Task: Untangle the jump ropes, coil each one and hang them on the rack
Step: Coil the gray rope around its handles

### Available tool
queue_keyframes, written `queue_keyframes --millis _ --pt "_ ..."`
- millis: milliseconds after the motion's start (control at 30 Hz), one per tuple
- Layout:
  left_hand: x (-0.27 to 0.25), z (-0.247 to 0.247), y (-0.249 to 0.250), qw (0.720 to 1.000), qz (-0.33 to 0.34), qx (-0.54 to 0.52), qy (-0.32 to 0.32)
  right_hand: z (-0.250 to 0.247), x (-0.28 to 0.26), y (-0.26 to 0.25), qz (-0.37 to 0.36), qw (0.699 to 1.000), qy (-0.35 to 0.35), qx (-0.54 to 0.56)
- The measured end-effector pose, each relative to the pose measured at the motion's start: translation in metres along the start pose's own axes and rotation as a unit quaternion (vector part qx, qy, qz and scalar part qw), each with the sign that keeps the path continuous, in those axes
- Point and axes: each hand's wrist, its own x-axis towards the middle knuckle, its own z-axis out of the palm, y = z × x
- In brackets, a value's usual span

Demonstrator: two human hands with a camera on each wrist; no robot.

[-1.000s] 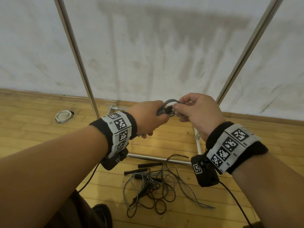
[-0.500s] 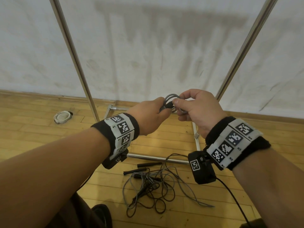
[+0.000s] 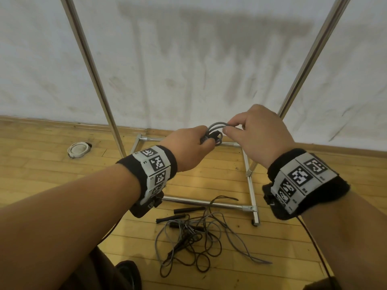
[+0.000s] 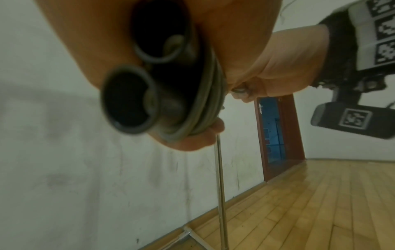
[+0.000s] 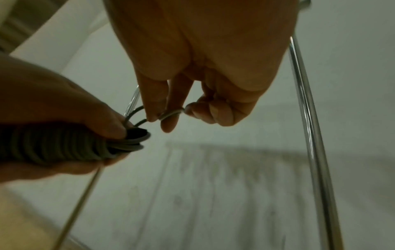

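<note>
Roughly midway: grey rope (image 3: 215,130) wound tight round own handles, gripped in left hand (image 3: 188,149); right hand (image 3: 257,132) pinching loose cord end between thumb and fingertips. Not yet hung on rack (image 3: 250,181). Remaining tangle (image 3: 199,237) on floor, untouched, near rack base.

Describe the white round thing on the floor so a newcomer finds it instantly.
Start at the metal rack standing against the wall. Left of its left upright, on the wooden floor near the skirting, lies a small white round object. Unlike the tangled ropes nearer the camera, it is pale, compact and alone.
</note>
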Motion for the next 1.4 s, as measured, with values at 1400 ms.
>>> queue_keyframes --millis 1400 --pt "-0.004 -0.015 -0.006 0.996 -0.045 -0.003 -0.078 0.036 -0.005 -0.012 0.090 0.909 -0.008 0.407"
